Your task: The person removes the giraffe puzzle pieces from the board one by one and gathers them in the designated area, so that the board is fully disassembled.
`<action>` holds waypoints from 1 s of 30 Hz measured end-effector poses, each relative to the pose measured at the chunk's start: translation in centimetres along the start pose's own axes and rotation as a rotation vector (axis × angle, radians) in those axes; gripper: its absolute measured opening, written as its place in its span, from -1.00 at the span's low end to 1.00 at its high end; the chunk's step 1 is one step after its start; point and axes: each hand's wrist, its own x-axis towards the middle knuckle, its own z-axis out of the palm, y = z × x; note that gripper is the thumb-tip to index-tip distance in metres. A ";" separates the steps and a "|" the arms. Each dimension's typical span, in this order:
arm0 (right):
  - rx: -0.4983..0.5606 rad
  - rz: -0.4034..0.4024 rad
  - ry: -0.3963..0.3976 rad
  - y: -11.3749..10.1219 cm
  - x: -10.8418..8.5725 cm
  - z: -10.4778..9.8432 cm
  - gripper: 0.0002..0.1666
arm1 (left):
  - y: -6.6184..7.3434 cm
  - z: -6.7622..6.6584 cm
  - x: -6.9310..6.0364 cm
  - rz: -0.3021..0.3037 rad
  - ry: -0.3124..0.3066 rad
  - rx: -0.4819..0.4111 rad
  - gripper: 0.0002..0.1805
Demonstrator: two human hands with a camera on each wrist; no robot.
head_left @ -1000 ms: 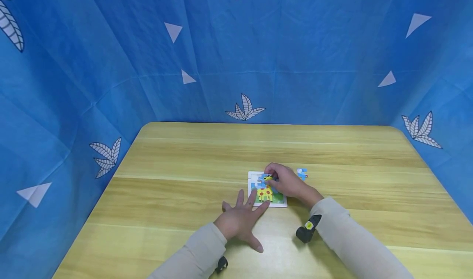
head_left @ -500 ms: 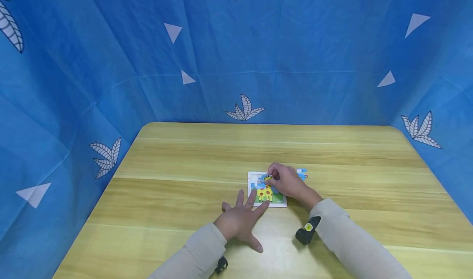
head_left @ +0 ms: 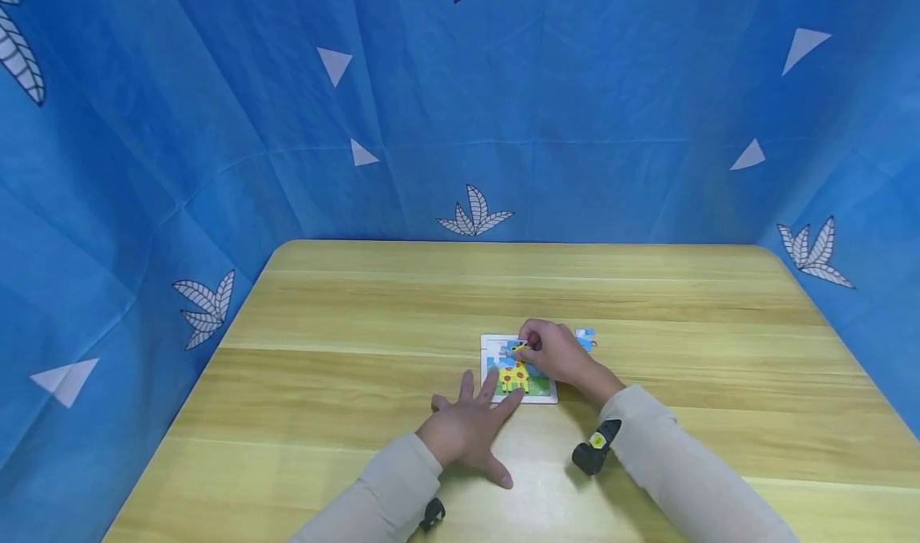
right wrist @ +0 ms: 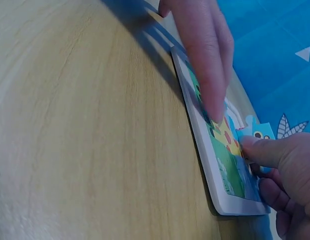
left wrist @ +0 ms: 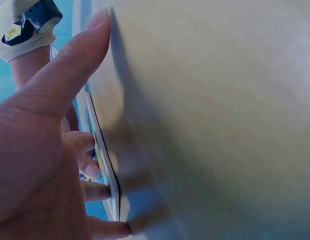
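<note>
A small jigsaw puzzle board (head_left: pixel 542 400) with a white frame lies on the table, showing a spotted giraffe on green and blue. My left hand (head_left: pixel 469 427) is spread flat, its fingertips resting on the board's near-left part; in the left wrist view, the fingers of that hand (left wrist: pixel 95 191) reach the white edge. Between thumb and fingers, my right hand (head_left: pixel 564 357) pinches a blue puzzle piece (right wrist: pixel 264 131) with the giraffe's head on it. That piece stands tilted over the upper part of the board. My right fingers partly hide the board's upper right.
Another loose puzzle piece (head_left: pixel 586 338), blue, white and red, lies just beyond the right hand. The wooden table (head_left: pixel 345 311) extends around the board, with a blue patterned curtain (head_left: pixel 611 112) behind it. Both wrists carry black cameras (head_left: pixel 591 457).
The right hand has shifted very slightly right, still pinching the giraffe-head puzzle piece, which has turned a little over the board. The left hand stays in place.
</note>
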 end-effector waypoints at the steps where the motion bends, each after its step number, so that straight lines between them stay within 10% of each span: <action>1: 0.002 0.000 -0.002 0.0 0.0 0.0 -0.80 | 0.0 0.0 0.0 0.001 0.002 -0.007 0.28; 30: 0.040 0.010 0.000 -0.1 -0.1 -0.1 -0.87 | 1.2 0.3 1.1 0.044 0.020 0.075 0.24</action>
